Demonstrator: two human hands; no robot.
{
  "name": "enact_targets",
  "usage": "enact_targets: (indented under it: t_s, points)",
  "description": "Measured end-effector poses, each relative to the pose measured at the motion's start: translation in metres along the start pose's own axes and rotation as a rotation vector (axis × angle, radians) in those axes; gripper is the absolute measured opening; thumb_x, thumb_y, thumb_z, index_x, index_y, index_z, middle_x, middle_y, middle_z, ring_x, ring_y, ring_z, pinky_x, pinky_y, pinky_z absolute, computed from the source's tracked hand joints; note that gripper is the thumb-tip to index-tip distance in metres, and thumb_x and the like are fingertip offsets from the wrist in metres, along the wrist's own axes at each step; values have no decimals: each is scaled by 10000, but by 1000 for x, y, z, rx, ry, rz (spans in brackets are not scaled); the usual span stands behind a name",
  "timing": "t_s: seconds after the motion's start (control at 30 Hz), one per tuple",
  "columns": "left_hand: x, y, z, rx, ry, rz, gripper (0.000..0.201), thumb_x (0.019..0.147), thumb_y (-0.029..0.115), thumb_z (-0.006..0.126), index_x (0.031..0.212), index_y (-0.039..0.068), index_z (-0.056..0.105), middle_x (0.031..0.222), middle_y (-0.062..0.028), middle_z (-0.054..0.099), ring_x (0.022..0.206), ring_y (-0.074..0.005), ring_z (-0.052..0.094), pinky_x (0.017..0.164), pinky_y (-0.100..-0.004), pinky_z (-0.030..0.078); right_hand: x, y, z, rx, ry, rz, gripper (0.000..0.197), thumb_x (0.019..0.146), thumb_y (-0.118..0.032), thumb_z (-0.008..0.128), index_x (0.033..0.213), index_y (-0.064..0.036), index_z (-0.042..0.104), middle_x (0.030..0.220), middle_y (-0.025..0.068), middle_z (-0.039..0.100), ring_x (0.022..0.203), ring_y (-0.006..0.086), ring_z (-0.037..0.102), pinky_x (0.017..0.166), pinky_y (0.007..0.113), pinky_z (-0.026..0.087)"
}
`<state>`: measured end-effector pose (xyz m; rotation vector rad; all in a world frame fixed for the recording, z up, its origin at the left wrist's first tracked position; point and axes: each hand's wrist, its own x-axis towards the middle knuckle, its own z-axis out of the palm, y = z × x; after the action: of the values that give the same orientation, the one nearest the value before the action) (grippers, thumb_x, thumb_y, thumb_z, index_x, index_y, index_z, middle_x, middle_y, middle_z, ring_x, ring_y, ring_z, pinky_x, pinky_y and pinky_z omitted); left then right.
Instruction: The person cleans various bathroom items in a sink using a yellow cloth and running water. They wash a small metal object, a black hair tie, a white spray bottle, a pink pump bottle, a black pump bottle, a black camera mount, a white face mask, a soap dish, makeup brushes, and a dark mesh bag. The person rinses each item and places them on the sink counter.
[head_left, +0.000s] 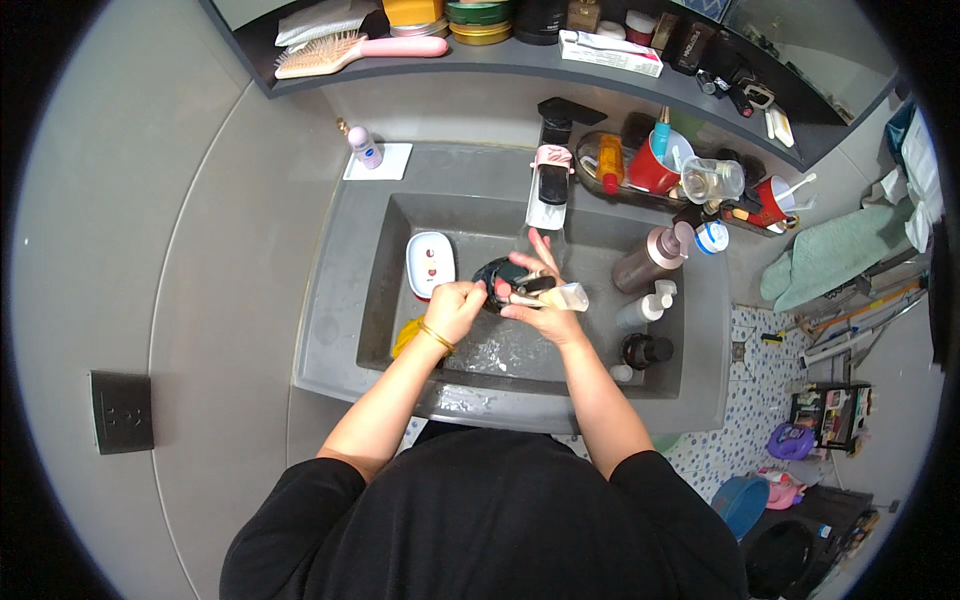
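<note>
Over the grey sink basin (480, 376), my left hand (455, 312) is closed at the near left edge of a dark round container (492, 271). My right hand (552, 322) is at the container's right side, its fingers curved around several small items. Among these are a pale piece with a clear, flared end (570, 297) and a black piece (538, 284). Something small and red (502, 289) shows between the hands. Whether these items lie inside the container or only in my right hand is unclear. Water seems to fall from the faucet (548, 205) just beyond my right fingers.
A white soap dish (431, 264) and a yellow cloth-like thing (405, 337) are in the basin's left part. A brown pump bottle (650, 260), a white pump bottle (645, 308) and a dark bottle (647, 350) stand right. Red cups (655, 172) and a shelf (500, 58) are beyond.
</note>
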<state>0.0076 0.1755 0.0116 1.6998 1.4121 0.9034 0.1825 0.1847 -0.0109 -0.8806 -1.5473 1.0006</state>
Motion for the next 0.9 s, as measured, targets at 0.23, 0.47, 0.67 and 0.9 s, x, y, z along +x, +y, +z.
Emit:
enact_targets:
  t_s: [0.23, 0.47, 0.67, 0.9]
  points:
    - [-3, 5, 2, 30, -20, -60, 359, 798, 246, 469, 614, -53, 548, 530, -216, 496, 453, -278, 506, 486, -363, 388, -4, -18, 9, -214, 97, -80, 309, 601, -131, 719, 882, -59, 612, 1087, 97, 524, 1134, 295, 378, 971, 386, 263]
    - [-7, -1, 9, 93, -11, 12, 399, 823, 262, 456, 573, -38, 545, 452, -109, 492, 419, -153, 460, 444, -321, 368, -3, -17, 2, -130, -66, 80, 237, 687, -159, 648, 901, -118, 557, 872, -8, 584, 854, 129, 537, 1020, 378, 121]
    - [-8, 0, 15, 137, -43, -8, 413, 822, 268, 452, 563, -38, 546, 454, -113, 505, 417, -176, 485, 446, -322, 381, -11, 12, -1, -3, -2, 102, 215, 677, -166, 660, 858, -94, 570, 780, 27, 588, 777, 180, 562, 1010, 347, 189]
    - [-5, -24, 21, 84, -113, -90, 419, 835, 269, 443, 559, -29, 547, 457, -70, 507, 424, -121, 490, 428, -286, 390, -22, 12, 3, -222, 147, -46, 184, 719, -105, 629, 871, -40, 549, 819, 54, 583, 777, 181, 571, 895, 332, 371]
